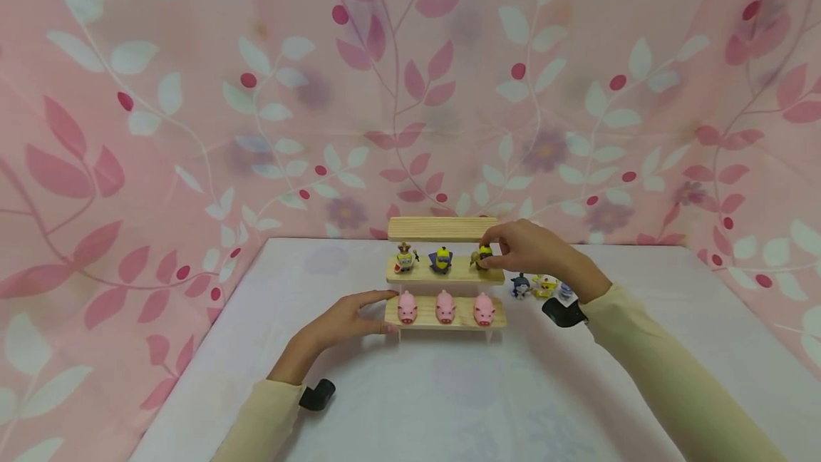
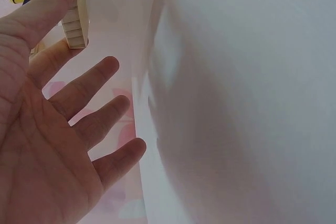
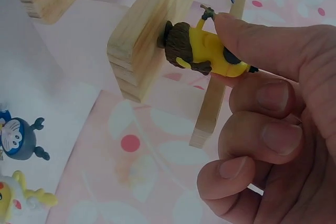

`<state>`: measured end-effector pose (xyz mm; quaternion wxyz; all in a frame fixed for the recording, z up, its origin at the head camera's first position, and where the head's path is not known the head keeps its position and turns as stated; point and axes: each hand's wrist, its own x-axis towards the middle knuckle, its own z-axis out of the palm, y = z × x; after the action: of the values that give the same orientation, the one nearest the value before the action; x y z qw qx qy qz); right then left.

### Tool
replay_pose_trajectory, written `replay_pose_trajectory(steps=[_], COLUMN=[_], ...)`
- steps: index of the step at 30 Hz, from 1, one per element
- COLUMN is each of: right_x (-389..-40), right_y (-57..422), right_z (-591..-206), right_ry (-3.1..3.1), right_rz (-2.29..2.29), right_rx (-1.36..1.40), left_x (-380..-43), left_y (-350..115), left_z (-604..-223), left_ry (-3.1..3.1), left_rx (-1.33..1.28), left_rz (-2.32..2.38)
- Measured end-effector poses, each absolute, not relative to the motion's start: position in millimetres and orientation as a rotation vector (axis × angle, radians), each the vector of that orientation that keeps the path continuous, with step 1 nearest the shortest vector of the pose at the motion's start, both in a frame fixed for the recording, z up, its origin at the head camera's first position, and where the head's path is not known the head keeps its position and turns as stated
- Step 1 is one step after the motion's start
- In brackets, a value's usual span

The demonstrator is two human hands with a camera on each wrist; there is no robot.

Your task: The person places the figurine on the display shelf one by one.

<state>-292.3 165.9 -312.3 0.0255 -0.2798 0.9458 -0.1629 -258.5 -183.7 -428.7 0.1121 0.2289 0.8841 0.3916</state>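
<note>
A three-tier wooden display shelf (image 1: 442, 229) stands on the table. At the left end of its bottom tier, my left hand (image 1: 336, 318) holds the board between thumb and index finger; the other fingers stretch out free in the left wrist view. My right hand (image 3: 273, 108) pinches a yellow minion figurine (image 3: 202, 45) with brown fur round its lower body between thumb and index finger. Its feet are right at the right end of the middle tier (image 3: 142, 40). Beside it on that tier are a blue-caped minion (image 1: 440, 260) and a minion with a brown hat (image 1: 405, 258).
Three pink pig figures (image 1: 445, 307) sit in a row on the bottom tier. Right of the shelf, several small figures stand on the white-covered table (image 1: 436, 391), among them a dark blue one (image 1: 521, 286) and a yellow one (image 1: 545, 286). A pink leaf-patterned curtain (image 1: 410, 91) hangs behind.
</note>
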Motion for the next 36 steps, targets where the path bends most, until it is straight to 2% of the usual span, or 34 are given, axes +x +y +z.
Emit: replay_pose_trajectory(steps=[19,36], right_x=[-290,-270], right_y=[167,198], right_z=[-315,-308], right_ry=[2.936,3.023], right_rz=[-0.494,-0.543], right_rx=[-0.827,-0.839], left_x=[-258,-258], left_y=[-184,-184], left_z=[-430,-430], left_ry=[2.578,2.561], left_rx=[0.666,0.657], left_rz=[1.176,1.181])
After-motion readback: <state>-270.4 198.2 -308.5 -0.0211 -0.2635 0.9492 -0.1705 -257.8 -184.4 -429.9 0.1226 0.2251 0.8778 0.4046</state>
